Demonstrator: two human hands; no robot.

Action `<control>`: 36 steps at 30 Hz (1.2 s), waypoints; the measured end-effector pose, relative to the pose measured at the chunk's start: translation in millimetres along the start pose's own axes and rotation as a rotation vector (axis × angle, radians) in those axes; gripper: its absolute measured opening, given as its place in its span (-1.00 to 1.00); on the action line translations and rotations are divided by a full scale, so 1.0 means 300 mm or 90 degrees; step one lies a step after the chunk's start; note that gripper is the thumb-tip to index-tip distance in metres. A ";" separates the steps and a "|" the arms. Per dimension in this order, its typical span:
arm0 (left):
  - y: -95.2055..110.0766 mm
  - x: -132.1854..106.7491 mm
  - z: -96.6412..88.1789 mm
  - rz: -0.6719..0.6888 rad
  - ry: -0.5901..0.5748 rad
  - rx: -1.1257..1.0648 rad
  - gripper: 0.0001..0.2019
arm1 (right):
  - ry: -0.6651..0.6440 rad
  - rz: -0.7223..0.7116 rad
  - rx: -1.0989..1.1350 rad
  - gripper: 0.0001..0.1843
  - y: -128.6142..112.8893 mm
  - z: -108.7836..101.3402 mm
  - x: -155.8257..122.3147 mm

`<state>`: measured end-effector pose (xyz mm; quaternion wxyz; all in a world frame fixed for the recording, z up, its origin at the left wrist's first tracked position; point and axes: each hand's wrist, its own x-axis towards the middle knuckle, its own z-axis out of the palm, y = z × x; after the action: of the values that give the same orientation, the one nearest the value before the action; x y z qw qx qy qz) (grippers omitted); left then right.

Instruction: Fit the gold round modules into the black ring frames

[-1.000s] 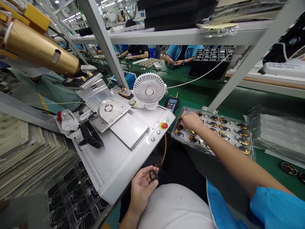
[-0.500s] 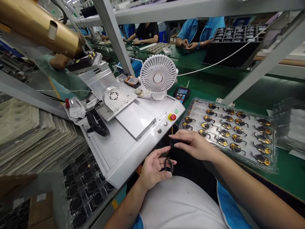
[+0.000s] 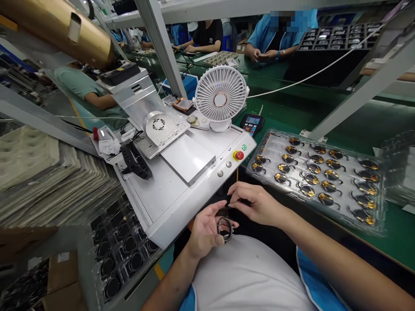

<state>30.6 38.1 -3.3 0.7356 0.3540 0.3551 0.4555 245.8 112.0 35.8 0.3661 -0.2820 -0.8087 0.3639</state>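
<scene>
My left hand is closed on a small dark ring, held over my lap in front of the grey machine. My right hand sits just above and to the right of it, fingers pinched on a small dark part right next to the ring. A clear tray of several round amber-and-black parts lies on the green bench to the right of my right hand.
A white desk fan stands at the machine's back edge, and a red stop button is on its front panel. Trays of black rings lie at lower left. Other people work at the far bench.
My right hand left the tray of amber parts and came back to my left hand with a small part. The view has shifted down and left.
</scene>
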 end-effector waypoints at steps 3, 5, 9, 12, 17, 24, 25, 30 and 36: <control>0.011 0.002 -0.014 0.024 0.026 -0.012 -0.06 | -0.010 0.017 -0.004 -0.85 -0.005 -0.009 0.060; 0.024 0.002 -0.017 0.045 0.043 -0.016 -0.03 | 0.047 0.099 0.023 -0.84 0.009 -0.014 0.135; 0.048 -0.012 -0.014 0.064 0.054 0.030 0.09 | 0.142 0.334 0.177 -0.80 0.059 -0.016 0.327; 0.047 -0.041 -0.022 0.098 0.053 0.067 0.07 | 0.162 0.457 0.195 -0.78 0.087 -0.015 0.418; 0.021 -0.101 -0.046 0.190 0.096 0.180 -0.01 | 0.234 0.443 0.120 -0.66 0.083 0.003 0.338; 0.006 -0.087 -0.004 0.255 0.110 0.485 -0.04 | 0.128 0.373 0.370 -0.50 -0.016 0.153 0.077; 0.006 -0.076 0.006 0.254 0.097 0.511 -0.06 | 0.146 0.365 0.389 -0.46 -0.024 0.170 0.063; 0.006 -0.048 0.027 0.242 0.032 0.499 -0.14 | 0.180 0.412 0.423 -0.51 -0.030 0.163 0.059; 0.000 -0.054 0.000 0.267 0.042 0.382 -0.11 | 0.140 0.435 0.481 -0.56 -0.029 0.125 0.061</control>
<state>25.2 23.2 -0.2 0.4776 0.6045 0.4162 0.4829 203.8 105.8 32.4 0.3856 -0.4146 -0.4394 0.6974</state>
